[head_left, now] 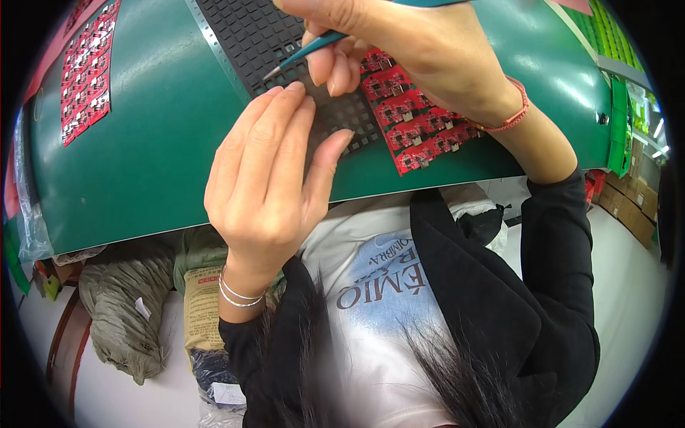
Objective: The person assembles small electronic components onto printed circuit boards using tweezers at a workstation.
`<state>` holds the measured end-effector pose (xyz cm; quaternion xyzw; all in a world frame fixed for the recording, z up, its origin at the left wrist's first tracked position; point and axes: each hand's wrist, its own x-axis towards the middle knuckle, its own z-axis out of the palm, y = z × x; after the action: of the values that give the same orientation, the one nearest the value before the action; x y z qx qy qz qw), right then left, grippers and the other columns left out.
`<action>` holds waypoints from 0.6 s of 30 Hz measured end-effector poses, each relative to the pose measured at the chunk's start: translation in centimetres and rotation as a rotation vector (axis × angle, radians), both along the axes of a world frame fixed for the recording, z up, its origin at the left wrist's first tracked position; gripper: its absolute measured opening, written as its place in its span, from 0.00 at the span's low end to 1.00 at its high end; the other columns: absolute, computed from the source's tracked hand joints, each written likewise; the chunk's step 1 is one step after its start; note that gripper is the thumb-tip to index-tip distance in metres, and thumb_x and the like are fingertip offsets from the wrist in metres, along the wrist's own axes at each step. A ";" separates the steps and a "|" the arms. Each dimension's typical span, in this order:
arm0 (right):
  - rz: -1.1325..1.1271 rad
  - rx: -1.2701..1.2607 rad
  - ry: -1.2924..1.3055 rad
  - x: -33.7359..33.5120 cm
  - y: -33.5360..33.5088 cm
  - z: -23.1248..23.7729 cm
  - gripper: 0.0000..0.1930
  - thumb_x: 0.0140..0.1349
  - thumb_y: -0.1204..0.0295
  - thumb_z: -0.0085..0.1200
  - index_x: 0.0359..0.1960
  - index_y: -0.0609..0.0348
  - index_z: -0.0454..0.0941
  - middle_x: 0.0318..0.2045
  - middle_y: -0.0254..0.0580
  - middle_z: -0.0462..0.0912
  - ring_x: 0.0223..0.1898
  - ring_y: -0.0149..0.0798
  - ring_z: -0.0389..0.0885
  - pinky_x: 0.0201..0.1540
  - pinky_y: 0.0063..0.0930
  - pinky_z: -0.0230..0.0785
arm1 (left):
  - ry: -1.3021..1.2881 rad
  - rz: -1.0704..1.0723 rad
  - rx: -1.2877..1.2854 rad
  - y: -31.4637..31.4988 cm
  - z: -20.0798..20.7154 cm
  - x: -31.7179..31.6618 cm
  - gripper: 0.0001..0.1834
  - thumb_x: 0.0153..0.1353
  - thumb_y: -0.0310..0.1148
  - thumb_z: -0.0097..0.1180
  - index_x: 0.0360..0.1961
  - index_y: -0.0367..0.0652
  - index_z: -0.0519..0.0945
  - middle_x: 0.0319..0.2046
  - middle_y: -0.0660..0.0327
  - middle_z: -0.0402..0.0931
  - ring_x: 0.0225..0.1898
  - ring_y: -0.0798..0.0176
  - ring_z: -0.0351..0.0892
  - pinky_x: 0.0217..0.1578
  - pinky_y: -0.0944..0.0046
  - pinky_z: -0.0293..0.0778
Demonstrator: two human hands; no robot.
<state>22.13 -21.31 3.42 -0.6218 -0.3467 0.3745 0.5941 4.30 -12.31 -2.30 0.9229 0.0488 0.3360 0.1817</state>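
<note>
My right hand (435, 53) grips a pair of blue tweezers (317, 44). The pale tip of the tweezers is over a black gridded sheet (246, 28), beside the fingertips of my left hand. Small dark rectangles fill the sheet's far part; its near part shows a lattice of openings. My left hand (264, 178) lies across the near part with its fingers stretched out and the thumb apart, hiding some of the sheet. A panel of red circuit boards (407, 121) lies just right of the sheet, partly under my right hand and wrist.
Another red circuit board panel (89, 71) lies at the far left of the green table mat (150, 157). A perforated strip (210, 36) runs along the black sheet's left edge. Filled sacks (128, 307) stand below the table at left; cardboard boxes (631, 203) are at right.
</note>
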 end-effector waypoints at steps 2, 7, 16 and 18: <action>0.055 0.084 -0.267 0.0 -0.2 0.1 0.16 0.73 0.64 0.61 0.29 0.64 0.79 0.22 0.40 0.85 0.22 0.28 0.85 0.22 0.16 0.75 | -0.002 -0.006 -0.031 -0.1 0.0 0.0 0.17 0.48 0.29 0.76 0.38 0.31 0.88 0.43 0.54 0.87 0.46 0.51 0.87 0.47 0.58 0.83; -0.060 0.041 0.069 -0.1 -0.4 -1.8 0.18 0.73 0.64 0.61 0.26 0.63 0.78 0.20 0.37 0.83 0.20 0.24 0.82 0.21 0.14 0.72 | -0.014 -0.006 -0.010 -0.3 0.0 0.0 0.17 0.47 0.28 0.76 0.39 0.31 0.88 0.42 0.54 0.87 0.46 0.52 0.87 0.47 0.58 0.84; -0.066 -0.015 0.020 -0.5 0.0 -2.0 0.18 0.73 0.66 0.61 0.25 0.63 0.77 0.20 0.38 0.84 0.20 0.23 0.82 0.21 0.13 0.72 | -0.028 -0.007 0.002 0.0 -0.3 -0.1 0.16 0.47 0.26 0.75 0.38 0.30 0.88 0.41 0.53 0.87 0.45 0.52 0.87 0.46 0.58 0.84; -0.066 -0.015 0.027 -0.6 0.1 -2.1 0.17 0.73 0.66 0.61 0.26 0.64 0.77 0.21 0.38 0.84 0.20 0.24 0.83 0.21 0.14 0.72 | -0.037 -0.009 -0.003 0.0 -0.4 -0.1 0.16 0.47 0.26 0.75 0.37 0.29 0.88 0.41 0.52 0.87 0.45 0.51 0.87 0.46 0.58 0.84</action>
<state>21.57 -21.21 1.32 -0.6321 -0.3153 0.3655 0.6061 4.18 -12.32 -2.67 0.9164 0.0416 0.3521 0.1857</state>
